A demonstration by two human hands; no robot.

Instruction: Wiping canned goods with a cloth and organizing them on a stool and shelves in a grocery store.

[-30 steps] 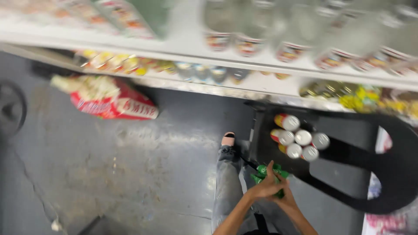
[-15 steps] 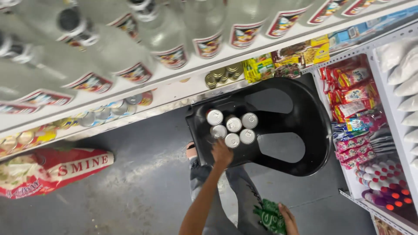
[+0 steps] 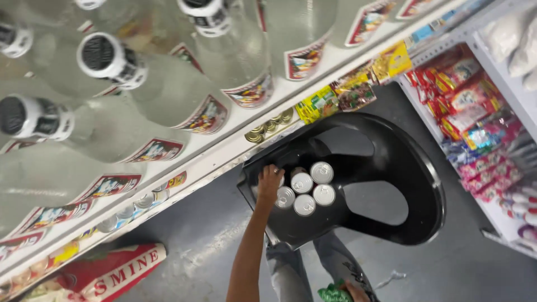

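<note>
Several silver-topped cans (image 3: 305, 190) stand in a tight cluster on a black plastic stool (image 3: 414, 184) on the floor. My left hand (image 3: 269, 182) reaches down to the cluster's left edge, its fingers curled over a can that it mostly hides. My right hand (image 3: 353, 291) stays low by my legs at the bottom edge, holding a green packet (image 3: 334, 293).
A white shelf edge (image 3: 224, 151) runs diagonally, with large clear bottles (image 3: 168, 95) above and small tins and packets below. A rack of colourful snack packets (image 3: 470, 112) stands to the right. A red and white sack (image 3: 112, 274) lies on the grey floor at the lower left.
My view has swung from the floor up along the shelf. My left hand left the green packet, reached to the cans and shifted to the cluster's left edge. The right hand kept the packet.
</note>
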